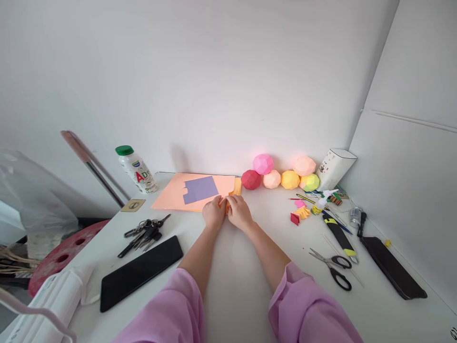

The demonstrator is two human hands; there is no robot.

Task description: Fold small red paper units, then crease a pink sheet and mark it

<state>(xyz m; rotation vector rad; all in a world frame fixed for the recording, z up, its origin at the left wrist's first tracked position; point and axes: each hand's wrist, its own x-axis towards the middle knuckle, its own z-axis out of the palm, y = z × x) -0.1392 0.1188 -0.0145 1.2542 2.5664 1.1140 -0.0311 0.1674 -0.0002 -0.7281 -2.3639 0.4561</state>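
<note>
My left hand [213,213] and my right hand [240,212] meet at the front right corner of a stack of peach paper [167,195]. The fingers of both are pinched together on a small piece of orange paper [227,206], mostly hidden by them. A purple sheet [201,189] with notched edges lies on the peach paper. Just beyond my right hand a strip of yellow-orange paper [237,185] shows. To the right stand several faceted paper balls, among them a red one [251,179], a pink one [263,164] and a yellow one [290,179].
At right lie scissors [333,267], a utility knife [339,236], small folded papers [303,213], a glue bottle [321,202] and a black case [392,267]. On the left are keys [144,233], a black phone [141,273], a white bottle [137,171] and a power strip [53,305].
</note>
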